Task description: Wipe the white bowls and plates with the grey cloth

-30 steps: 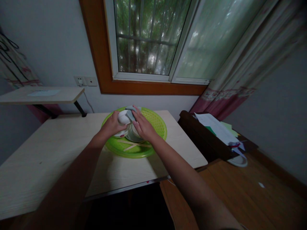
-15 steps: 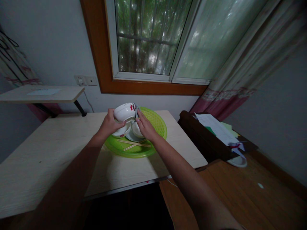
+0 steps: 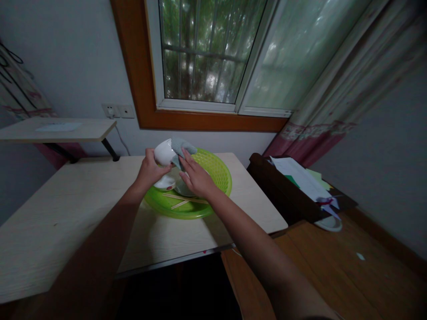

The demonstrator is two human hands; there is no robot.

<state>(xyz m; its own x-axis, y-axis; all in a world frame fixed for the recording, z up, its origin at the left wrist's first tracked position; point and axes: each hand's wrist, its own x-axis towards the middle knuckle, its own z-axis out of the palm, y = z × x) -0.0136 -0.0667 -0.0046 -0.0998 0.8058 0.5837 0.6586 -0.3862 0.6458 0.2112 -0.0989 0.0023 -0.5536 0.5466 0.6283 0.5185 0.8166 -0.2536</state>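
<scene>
A white bowl [image 3: 163, 153] is tilted on its side above the green plastic basket [image 3: 220, 175], with my left hand [image 3: 149, 171] closed round its left edge. My right hand [image 3: 197, 178] presses a grey-blue cloth [image 3: 182, 146] over the bowl's right side, the fingers lying along the cloth. Below them in the basket sits another white bowl [image 3: 164, 183] with a red mark. Beside it a pale dish [image 3: 183, 189] is partly hidden by my right hand. Several wooden chopsticks [image 3: 187, 199] lie crossed at the basket's front.
The basket stands on a light wooden table [image 3: 100, 191]. A raised shelf [image 3: 83, 129] is at the back left, near wall sockets [image 3: 118, 111]. Behind the table is a window [image 3: 207, 66]. To the right, papers [image 3: 296, 178] lie on a dark brown piece of furniture [image 3: 276, 191].
The bowl has turned in my left hand and shifted slightly left, its red pattern now out of sight. My right hand has moved left, and the cloth now spreads over the bowl's side.
</scene>
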